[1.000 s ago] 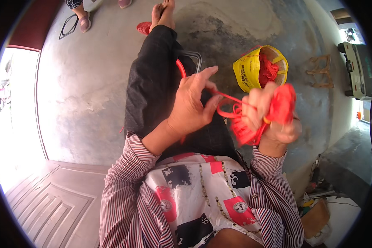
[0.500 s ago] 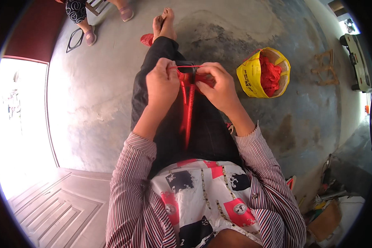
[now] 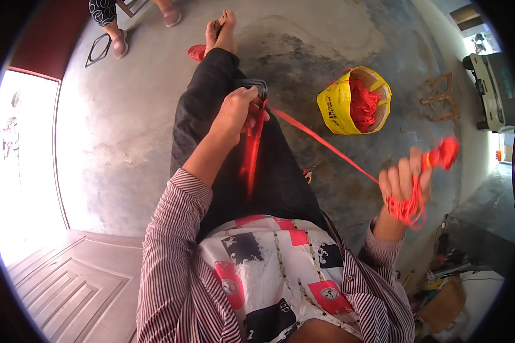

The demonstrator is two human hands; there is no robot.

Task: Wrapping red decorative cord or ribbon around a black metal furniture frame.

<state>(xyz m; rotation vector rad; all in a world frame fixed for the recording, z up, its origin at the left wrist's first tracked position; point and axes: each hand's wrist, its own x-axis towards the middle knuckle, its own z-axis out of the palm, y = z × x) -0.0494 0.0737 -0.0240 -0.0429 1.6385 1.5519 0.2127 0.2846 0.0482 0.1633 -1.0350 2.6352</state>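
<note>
My left hand [image 3: 234, 116] is closed over the top of a red knotted cord strip [image 3: 256, 140], close to a black bent frame [image 3: 261, 87] lying at my legs. The strip hangs down over my dark trousers, its lower end blurred. Out to the right, my right hand [image 3: 400, 182] is wrapped round a bundle of red cord [image 3: 407, 208], with loops below the fingers and a blurred red clump above them. A taut red cord [image 3: 326, 143] runs between the two hands. What lies under the left fingers is hidden.
A yellow bag [image 3: 336, 108] filled with red cord stands on the concrete floor, right of my legs. Beyond it is a small wooden stool [image 3: 440, 97]. Another person's feet [image 3: 120, 44] show at the upper left. Assorted clutter [image 3: 440, 303] lies at the lower right.
My right hand has moved from beside the left one far out to the right and nearer, drawing the red cord long. The left hand has shifted slightly right and down, onto the strip's top.
</note>
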